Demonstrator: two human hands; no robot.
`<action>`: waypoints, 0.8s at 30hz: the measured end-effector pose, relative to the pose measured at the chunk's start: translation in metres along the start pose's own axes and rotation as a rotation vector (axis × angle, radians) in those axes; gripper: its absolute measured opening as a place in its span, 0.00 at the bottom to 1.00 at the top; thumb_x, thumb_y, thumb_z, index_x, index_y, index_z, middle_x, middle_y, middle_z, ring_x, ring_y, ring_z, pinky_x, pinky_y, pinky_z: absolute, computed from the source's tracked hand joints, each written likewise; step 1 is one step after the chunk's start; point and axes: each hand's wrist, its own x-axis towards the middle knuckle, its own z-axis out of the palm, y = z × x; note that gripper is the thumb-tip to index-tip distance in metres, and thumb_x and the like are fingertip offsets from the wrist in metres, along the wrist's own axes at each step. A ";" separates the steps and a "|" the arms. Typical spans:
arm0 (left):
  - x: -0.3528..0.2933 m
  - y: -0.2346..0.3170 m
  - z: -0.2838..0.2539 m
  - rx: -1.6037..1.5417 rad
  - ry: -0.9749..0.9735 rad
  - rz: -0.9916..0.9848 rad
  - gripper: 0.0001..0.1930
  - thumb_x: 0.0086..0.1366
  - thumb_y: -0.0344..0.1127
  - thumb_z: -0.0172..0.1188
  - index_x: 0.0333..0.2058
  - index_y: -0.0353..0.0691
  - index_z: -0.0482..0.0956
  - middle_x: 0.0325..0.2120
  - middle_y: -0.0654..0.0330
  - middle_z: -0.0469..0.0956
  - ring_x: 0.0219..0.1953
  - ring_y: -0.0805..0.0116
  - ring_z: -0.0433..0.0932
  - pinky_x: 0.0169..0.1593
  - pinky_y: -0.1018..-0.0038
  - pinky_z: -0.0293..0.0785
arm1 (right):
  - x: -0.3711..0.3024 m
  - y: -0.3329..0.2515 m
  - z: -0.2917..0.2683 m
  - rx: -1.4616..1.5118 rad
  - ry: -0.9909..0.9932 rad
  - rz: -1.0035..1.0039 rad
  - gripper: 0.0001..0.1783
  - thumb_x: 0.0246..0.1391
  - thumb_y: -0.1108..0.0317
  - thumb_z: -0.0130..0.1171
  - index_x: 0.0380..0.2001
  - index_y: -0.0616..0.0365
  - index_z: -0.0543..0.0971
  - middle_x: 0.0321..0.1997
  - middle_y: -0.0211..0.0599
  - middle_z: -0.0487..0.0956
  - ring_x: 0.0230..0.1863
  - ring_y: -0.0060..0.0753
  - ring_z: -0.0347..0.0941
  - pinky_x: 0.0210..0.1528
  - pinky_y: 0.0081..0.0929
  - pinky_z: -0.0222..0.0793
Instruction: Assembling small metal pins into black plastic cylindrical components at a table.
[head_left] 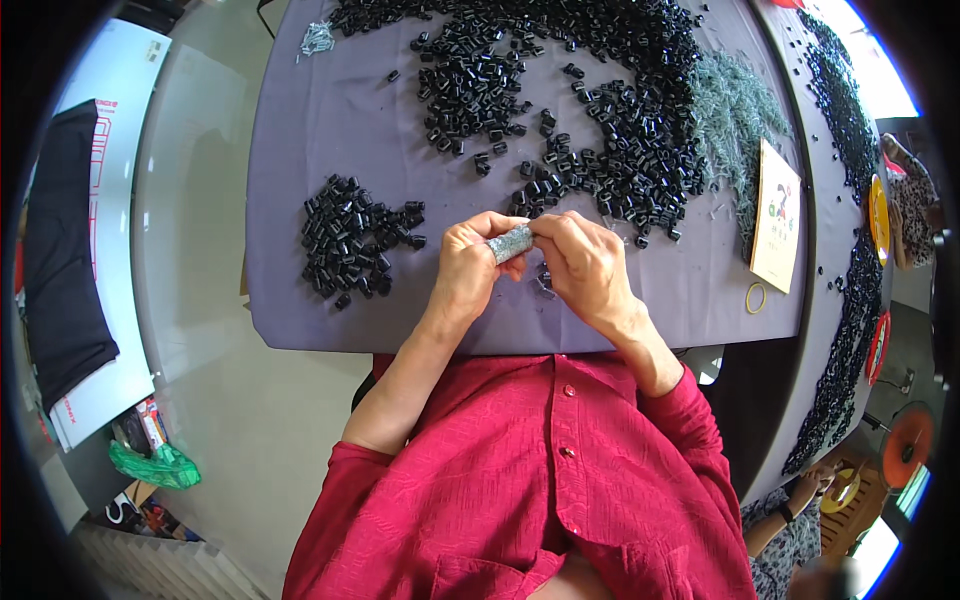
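Note:
My left hand [468,262] is closed around a short, grey speckled cylinder [511,244], held tilted over the near part of the table. At the cylinder's right end, the fingers of my right hand [588,262] are pinched together; whatever they grip there is too small to make out. Just beyond both hands lie small glossy black tube-like pieces [640,150], heaped loosely across the cloth. A separate smaller pile of black pieces [350,235] sits to the left of my left hand. Below my fingers, a few black pieces are partly hidden.
A grey cloth covers the table [330,120]. Thin silvery pins or screws [735,110] form a heap at the right, beside a cream booklet [776,215] and a yellow ring [755,298]. Another table [770,450] on the right bears more black pieces, with a co-worker's arm [785,515] near it.

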 end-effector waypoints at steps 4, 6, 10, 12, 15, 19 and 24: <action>-0.001 -0.003 -0.012 -0.033 0.010 0.044 0.08 0.66 0.26 0.50 0.38 0.31 0.78 0.24 0.56 0.78 0.19 0.74 0.73 0.23 0.78 0.67 | 0.012 0.003 0.000 0.217 -0.049 0.055 0.12 0.46 0.79 0.59 0.37 0.59 0.77 0.31 0.40 0.77 0.30 0.44 0.77 0.32 0.33 0.73; -0.002 0.000 -0.016 -0.081 0.051 0.043 0.07 0.66 0.26 0.52 0.39 0.32 0.78 0.24 0.56 0.78 0.19 0.74 0.73 0.23 0.78 0.67 | 0.020 0.004 -0.002 0.233 -0.084 0.061 0.11 0.46 0.80 0.59 0.36 0.60 0.78 0.33 0.42 0.77 0.31 0.45 0.76 0.33 0.33 0.73; 0.001 0.004 -0.026 -0.187 0.092 0.029 0.07 0.65 0.26 0.55 0.39 0.33 0.78 0.24 0.58 0.78 0.19 0.75 0.72 0.23 0.78 0.66 | 0.032 0.026 0.005 0.100 -0.062 -0.022 0.14 0.42 0.82 0.57 0.35 0.59 0.79 0.37 0.41 0.75 0.37 0.45 0.73 0.41 0.36 0.70; 0.002 0.005 -0.028 -0.192 0.089 0.014 0.07 0.65 0.27 0.55 0.40 0.33 0.79 0.24 0.59 0.79 0.19 0.75 0.72 0.23 0.79 0.65 | 0.040 0.031 0.009 -0.133 -0.119 -0.155 0.15 0.40 0.81 0.55 0.35 0.59 0.80 0.37 0.38 0.74 0.39 0.42 0.69 0.44 0.34 0.66; 0.004 0.004 -0.027 -0.270 0.083 0.013 0.07 0.65 0.27 0.55 0.40 0.33 0.79 0.25 0.58 0.79 0.20 0.75 0.73 0.24 0.79 0.66 | 0.047 0.030 0.012 -0.219 -0.173 -0.184 0.10 0.41 0.77 0.54 0.30 0.57 0.81 0.35 0.34 0.73 0.38 0.38 0.66 0.43 0.32 0.63; 0.005 0.004 -0.026 -0.255 0.085 0.020 0.07 0.65 0.27 0.56 0.40 0.34 0.79 0.26 0.58 0.79 0.21 0.75 0.74 0.25 0.78 0.68 | 0.055 0.028 0.009 -0.294 -0.238 -0.218 0.03 0.43 0.73 0.55 0.22 0.56 0.78 0.33 0.33 0.72 0.37 0.37 0.66 0.41 0.32 0.62; 0.007 0.003 -0.026 -0.269 0.084 0.031 0.07 0.65 0.26 0.56 0.41 0.34 0.79 0.26 0.57 0.80 0.21 0.74 0.75 0.25 0.78 0.70 | 0.062 0.025 0.009 -0.352 -0.295 -0.243 0.01 0.44 0.73 0.54 0.23 0.57 0.75 0.31 0.35 0.71 0.38 0.38 0.67 0.40 0.34 0.61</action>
